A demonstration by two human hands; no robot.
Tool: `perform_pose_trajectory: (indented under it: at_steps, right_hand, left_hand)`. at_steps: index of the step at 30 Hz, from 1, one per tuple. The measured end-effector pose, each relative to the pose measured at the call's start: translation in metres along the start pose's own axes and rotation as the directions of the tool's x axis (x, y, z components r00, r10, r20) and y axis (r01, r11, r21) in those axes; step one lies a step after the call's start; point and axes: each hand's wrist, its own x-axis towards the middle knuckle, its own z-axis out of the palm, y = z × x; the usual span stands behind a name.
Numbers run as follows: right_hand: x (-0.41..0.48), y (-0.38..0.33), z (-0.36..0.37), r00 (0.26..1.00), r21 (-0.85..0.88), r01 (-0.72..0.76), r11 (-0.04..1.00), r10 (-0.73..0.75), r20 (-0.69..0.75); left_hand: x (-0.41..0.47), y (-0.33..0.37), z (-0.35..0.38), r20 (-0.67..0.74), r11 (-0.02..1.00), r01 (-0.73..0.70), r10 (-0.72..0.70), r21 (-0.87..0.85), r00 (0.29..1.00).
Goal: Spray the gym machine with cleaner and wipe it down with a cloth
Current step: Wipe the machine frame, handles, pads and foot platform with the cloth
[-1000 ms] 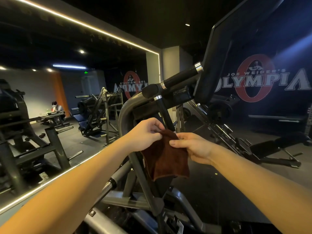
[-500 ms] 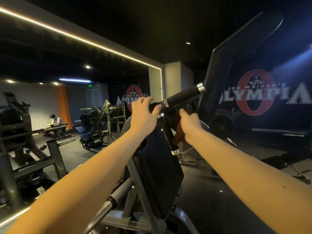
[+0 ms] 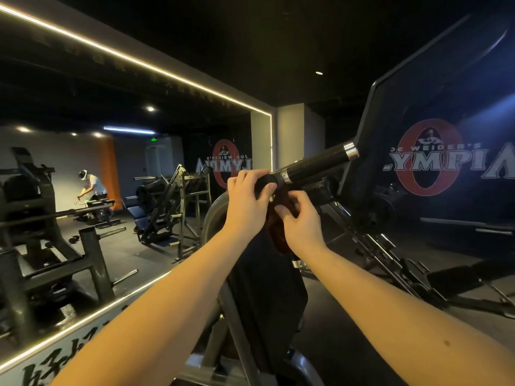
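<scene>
While the left hand point(image 3: 246, 197) curls round the capped end of the black handle point(image 3: 317, 165) on the gym machine point(image 3: 267, 288), the right hand point(image 3: 301, 228) pinches the brown cloth point(image 3: 278, 240), bunched just below that handle. Wall mirror point(image 3: 83, 176) at left.

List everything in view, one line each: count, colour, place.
handle: one, black with chrome collars, centre, sticking out of the machine
cloth: one, brown, just below the handle
pad: one, black, upper right, behind the handle
mirror: one, light-edged, left wall, reflecting machines and a person
logo: one, red and white, right wall
left hand: one, grips the handle's end
right hand: one, pinches the cloth
</scene>
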Motion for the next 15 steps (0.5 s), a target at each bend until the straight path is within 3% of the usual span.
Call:
perform_pose_trajectory:
  at_steps: [5,11,15]
  right_hand:
    - [0.010,0.013,-0.003,0.994,-0.099,0.079,0.992,-0.086,-0.071]
    - [0.008,0.016,-0.025,0.990,-0.180,0.134,0.974,-0.124,0.066]
    - [-0.018,0.034,-0.047,0.982,-0.204,0.080,0.976,-0.042,0.182]
  left_hand:
    - [-0.003,-0.005,0.008,-0.016,0.999,0.010,-0.010,-0.038,1.000]
    - [-0.008,-0.001,0.015,-0.067,0.997,0.029,-0.034,-0.069,0.997]
    - [-0.010,0.001,0.017,-0.081,0.994,0.058,-0.066,-0.097,0.995]
